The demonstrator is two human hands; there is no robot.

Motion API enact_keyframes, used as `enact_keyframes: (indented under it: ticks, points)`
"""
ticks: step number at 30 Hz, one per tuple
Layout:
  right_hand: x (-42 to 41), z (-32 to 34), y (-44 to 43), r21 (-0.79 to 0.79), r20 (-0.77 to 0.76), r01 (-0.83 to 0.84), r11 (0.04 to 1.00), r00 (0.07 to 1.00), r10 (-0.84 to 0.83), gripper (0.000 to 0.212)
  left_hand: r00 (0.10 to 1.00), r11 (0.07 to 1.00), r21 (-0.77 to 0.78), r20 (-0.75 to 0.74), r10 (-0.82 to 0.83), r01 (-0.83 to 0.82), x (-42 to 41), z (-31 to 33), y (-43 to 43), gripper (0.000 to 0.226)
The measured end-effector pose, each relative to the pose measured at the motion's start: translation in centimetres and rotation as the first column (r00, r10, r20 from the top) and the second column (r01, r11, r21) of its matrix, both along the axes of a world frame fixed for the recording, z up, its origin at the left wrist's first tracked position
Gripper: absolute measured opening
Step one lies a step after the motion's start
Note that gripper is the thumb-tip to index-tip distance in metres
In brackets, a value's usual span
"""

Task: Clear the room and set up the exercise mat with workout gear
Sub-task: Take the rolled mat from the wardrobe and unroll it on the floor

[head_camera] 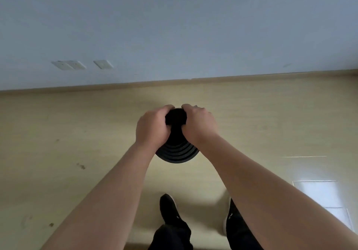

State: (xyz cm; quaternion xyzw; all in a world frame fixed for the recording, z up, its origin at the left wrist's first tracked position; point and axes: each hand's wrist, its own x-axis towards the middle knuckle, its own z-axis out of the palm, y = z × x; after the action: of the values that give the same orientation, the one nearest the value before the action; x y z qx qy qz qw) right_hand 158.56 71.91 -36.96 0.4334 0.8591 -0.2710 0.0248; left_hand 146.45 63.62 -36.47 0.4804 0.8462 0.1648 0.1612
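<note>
A black dumbbell (177,153) stands on end on the wooden floor (77,133), its stacked round plates showing below my hands. My left hand (152,126) grips the black top end from the left, fingers curled round it. From the right, my right hand (199,124) grips the same top end. Between the two hands a patch of the black top shows. The handle is hidden by my hands. No exercise mat is in view.
A pale wall (174,26) with a wooden skirting board runs across ahead, close behind the dumbbell. Wall sockets (68,65) sit low at the left. My feet in black shoes (168,207) stand below. A bright patch of light lies on the floor at the right.
</note>
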Motion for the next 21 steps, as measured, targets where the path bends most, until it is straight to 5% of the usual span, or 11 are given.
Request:
enact_keyframes:
  ticks: [9, 13, 16, 21]
  points:
    - [-4.4, -13.9, -5.2, 0.288, -0.164, -0.132, 0.949, 0.969, 0.184, 0.032, 0.967, 0.917, 0.334, -0.056, 0.250, -0.217, -3.0, -16.5, -6.5, 0.051]
    - [-5.4, -24.5, -11.1, 0.465, -0.238, -0.105, 0.879, 0.941, 0.239, 0.041, 0.966, 0.873, 0.453, -0.079, 0.245, -0.184, -4.1, -25.7, -12.3, 0.058]
    - [-5.4, -31.5, -16.1, 0.470, -0.243, -0.140, 0.872, 0.929, 0.280, 0.050, 0.960, 0.868, 0.430, -0.012, 0.280, -0.248, -3.9, -32.8, -17.8, 0.065]
    - [-5.9, -38.9, -23.6, 0.210, 0.011, -0.265, 0.941, 0.963, 0.269, 0.070, 0.958, 0.939, 0.207, 0.141, 0.249, -0.274, -3.6, -42.3, -26.4, 0.066]
